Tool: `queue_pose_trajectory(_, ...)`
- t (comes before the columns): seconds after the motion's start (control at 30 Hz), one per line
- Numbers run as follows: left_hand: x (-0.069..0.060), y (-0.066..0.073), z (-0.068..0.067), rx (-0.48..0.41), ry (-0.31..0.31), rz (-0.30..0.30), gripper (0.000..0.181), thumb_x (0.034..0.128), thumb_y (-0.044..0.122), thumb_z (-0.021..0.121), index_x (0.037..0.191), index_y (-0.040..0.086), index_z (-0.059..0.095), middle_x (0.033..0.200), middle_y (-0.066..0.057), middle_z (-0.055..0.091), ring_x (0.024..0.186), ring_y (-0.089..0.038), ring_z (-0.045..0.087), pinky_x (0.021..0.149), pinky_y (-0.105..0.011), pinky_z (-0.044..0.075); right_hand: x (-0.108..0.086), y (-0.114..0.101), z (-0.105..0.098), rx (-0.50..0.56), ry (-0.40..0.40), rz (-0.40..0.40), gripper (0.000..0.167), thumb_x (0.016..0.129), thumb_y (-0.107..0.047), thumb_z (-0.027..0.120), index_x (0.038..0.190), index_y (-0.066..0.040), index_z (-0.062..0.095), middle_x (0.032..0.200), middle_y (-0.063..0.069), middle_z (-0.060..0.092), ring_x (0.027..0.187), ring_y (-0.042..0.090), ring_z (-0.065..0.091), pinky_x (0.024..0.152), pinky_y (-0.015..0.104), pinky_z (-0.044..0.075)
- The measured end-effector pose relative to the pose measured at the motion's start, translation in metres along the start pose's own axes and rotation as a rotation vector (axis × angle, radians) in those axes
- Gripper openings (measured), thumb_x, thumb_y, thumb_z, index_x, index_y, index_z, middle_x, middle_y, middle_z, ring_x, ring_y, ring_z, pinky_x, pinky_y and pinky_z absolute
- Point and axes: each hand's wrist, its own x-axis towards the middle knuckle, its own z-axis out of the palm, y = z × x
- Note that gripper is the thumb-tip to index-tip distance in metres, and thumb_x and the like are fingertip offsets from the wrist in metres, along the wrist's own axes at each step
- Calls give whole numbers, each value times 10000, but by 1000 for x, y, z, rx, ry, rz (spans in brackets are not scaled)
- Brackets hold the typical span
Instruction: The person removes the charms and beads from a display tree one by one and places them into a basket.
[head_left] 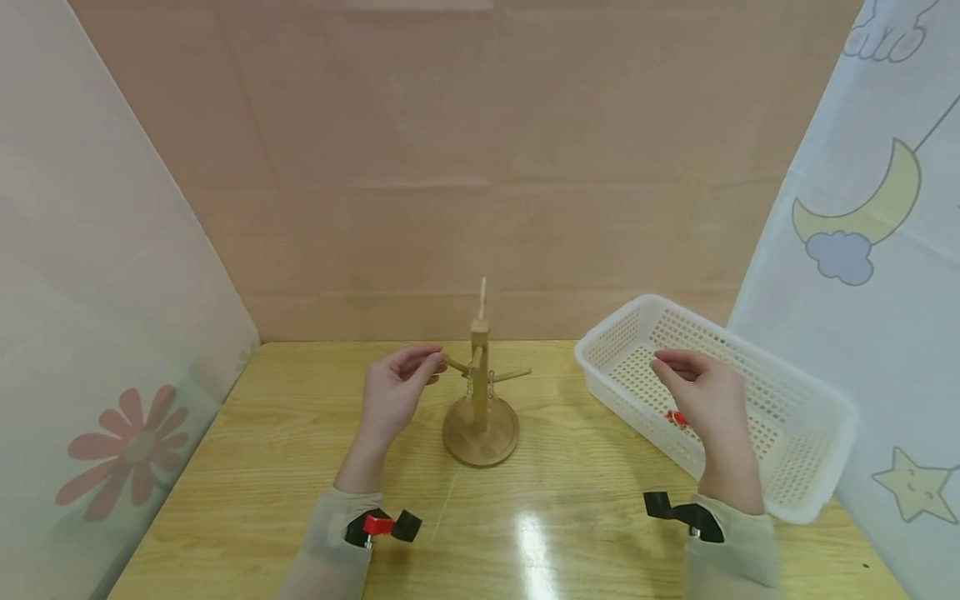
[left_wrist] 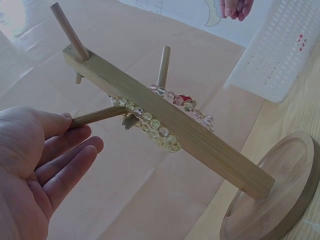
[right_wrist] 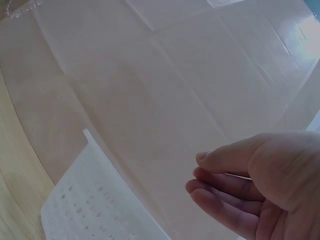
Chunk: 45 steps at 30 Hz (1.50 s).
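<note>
A wooden jewelry stand [head_left: 481, 367] with a round base [left_wrist: 280, 190] stands upright on the table. My left hand [head_left: 397, 387] pinches the end of one of its side pegs [left_wrist: 97, 117] between thumb and forefinger. A pale yellow-green beaded bracelet [left_wrist: 155, 126] with a small metal charm hangs on that peg. Across the post, a pinkish beaded bracelet [left_wrist: 172, 97] with a red bead hangs at another peg [left_wrist: 164, 65]. Over the white basket hovers my right hand [head_left: 708, 396], its fingers loosely bent and nothing seen between them in the right wrist view [right_wrist: 250, 185].
The white perforated basket [head_left: 817, 400] stands on the right of the wooden table [head_left: 300, 450]. A small red item [head_left: 677, 417] lies inside it, partly behind the right hand. Cloth-like walls [head_left: 480, 167] enclose the back and both sides.
</note>
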Motion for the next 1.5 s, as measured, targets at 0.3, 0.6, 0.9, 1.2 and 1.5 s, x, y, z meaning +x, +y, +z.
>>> queue_pose_trajectory(0.3, 0, 2, 2, 4, -3, -2, 160, 1027, 60, 736, 1155, -21, 789, 1040, -166, 801, 936, -273, 789, 797, -331, 664, -2, -13, 10, 91, 24, -88, 341, 1040, -349, 739, 1229, -70, 794, 1119, 137, 788, 860, -121, 630, 680, 108, 544)
queue_pose_trajectory(0.6, -1, 3, 3, 3, 3, 0, 152, 1025, 51, 736, 1143, -28, 791, 1033, -166, 801, 929, -280, 788, 794, -334, 664, -3, -25, 27, 154, 47, -191, 223, 1012, -207, 782, 1146, -31, 810, 1035, 132, 797, 854, -103, 648, 769, 55, 535)
queue_pose_trajectory(0.9, 0, 2, 4, 9, -3, 2, 160, 1027, 71, 741, 1148, -22, 789, 1036, -165, 800, 937, -282, 786, 802, -323, 661, -3, -34, 43, 205, 12, -281, 158, 984, -133, 809, 1093, -20, 821, 987, 114, 799, 828, -54, 693, 742, 90, 570)
queue_pose_trajectory(1.2, 2, 0, 7, 3, -5, 24, 143, 1022, 48, 738, 1133, -27, 790, 1015, -167, 801, 942, -369, 779, 789, -320, 663, -7, -40, 55, 246, -40, -333, 141, 960, -119, 833, 1080, -45, 828, 960, 72, 808, 815, 0, 733, 723, 132, 597)
queue_pose_trajectory(1.5, 3, -1, 7, 31, -8, 49, 131, 1011, 50, 755, 1110, -27, 793, 996, -152, 804, 901, -298, 788, 773, -318, 663, -12, -48, 66, 284, -68, -410, 118, 932, -65, 849, 1049, -62, 831, 957, 40, 810, 797, 70, 749, 705, 164, 610)
